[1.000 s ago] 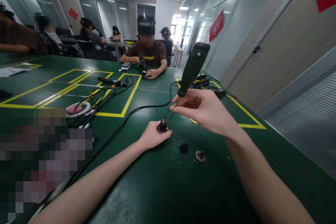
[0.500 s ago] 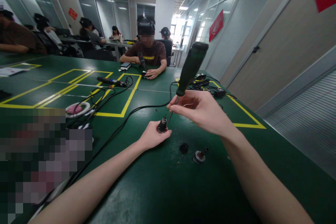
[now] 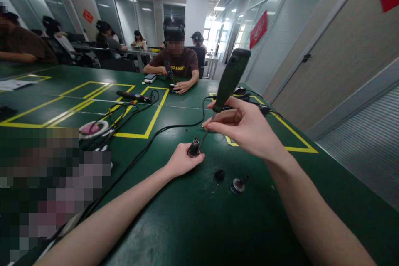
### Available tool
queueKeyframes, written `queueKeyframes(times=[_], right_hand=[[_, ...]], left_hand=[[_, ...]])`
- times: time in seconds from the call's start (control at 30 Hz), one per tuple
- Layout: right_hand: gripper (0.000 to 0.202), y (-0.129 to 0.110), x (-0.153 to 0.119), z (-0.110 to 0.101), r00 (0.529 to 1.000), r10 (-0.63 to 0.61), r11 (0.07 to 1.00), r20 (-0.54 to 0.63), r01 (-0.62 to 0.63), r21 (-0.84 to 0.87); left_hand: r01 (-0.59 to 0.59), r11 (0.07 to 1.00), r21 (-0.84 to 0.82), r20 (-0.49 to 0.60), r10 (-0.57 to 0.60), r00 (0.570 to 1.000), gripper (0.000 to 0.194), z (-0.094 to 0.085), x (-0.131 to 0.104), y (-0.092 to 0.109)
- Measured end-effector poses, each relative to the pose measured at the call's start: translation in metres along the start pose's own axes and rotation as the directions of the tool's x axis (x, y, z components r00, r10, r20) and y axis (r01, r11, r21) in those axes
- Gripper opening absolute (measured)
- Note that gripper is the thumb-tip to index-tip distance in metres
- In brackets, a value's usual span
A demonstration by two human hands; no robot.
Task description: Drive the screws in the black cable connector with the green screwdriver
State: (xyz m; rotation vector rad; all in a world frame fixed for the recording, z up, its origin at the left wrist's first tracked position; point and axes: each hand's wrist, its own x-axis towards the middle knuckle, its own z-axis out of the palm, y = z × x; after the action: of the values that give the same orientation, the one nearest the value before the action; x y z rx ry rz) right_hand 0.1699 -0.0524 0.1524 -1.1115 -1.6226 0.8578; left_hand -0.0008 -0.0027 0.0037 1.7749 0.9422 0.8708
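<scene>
My left hand is closed around a black, tapered cylindrical part that stands upright with a thin metal tip on top. A screwdriver with a dark green handle leans up and right, its shaft running down beside that part; the tip is hidden behind my left thumb. My right hand has thumb and fingers pinched at the shaft just below the handle. A tiny shiny bit shows at these fingertips, too small to name. Near my hands lie a black ring-shaped cap and a round metal piece with a brownish stub.
Black cables cross the green table. A pen-like tool lies inside yellow tape lines, and a tape roll is at left. A co-worker sits opposite with a power tool. More cables and dark items lie beyond my right hand.
My right hand has shifted slightly right and its fingers have opened out a little. The screwdriver handle has tilted slightly further right. My left hand keeps its hold on the black part.
</scene>
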Motion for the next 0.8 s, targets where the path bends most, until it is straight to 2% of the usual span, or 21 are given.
queueKeyframes(times=[0.17,0.33,0.43,0.8], right_hand=[[0.032,0.0028,0.0004,0.0030,0.998,-0.042,0.999,0.053,0.041,0.007],[0.033,0.0062,0.0018,0.0029,0.993,-0.085,0.991,-0.077,0.076,-0.111],[0.034,0.0049,0.0011,0.0016,0.989,-0.096,0.981,-0.113,0.075,-0.177],[0.064,-0.0005,0.0010,0.0037,0.995,0.010,0.999,-0.103,-0.005,0.049]], left_hand=[[0.002,1.000,-0.013,-0.008,-0.002,1.000,0.023,0.0014,0.0005,-0.0026],[-0.005,1.000,-0.019,-0.007,0.005,1.000,0.023,0.0013,0.0004,-0.0039],[-0.002,1.000,-0.015,-0.004,0.002,1.000,0.023,0.0009,0.0006,-0.0041],[0.001,1.000,-0.030,0.004,-0.001,1.000,0.024,-0.0005,-0.0001,-0.0006]])
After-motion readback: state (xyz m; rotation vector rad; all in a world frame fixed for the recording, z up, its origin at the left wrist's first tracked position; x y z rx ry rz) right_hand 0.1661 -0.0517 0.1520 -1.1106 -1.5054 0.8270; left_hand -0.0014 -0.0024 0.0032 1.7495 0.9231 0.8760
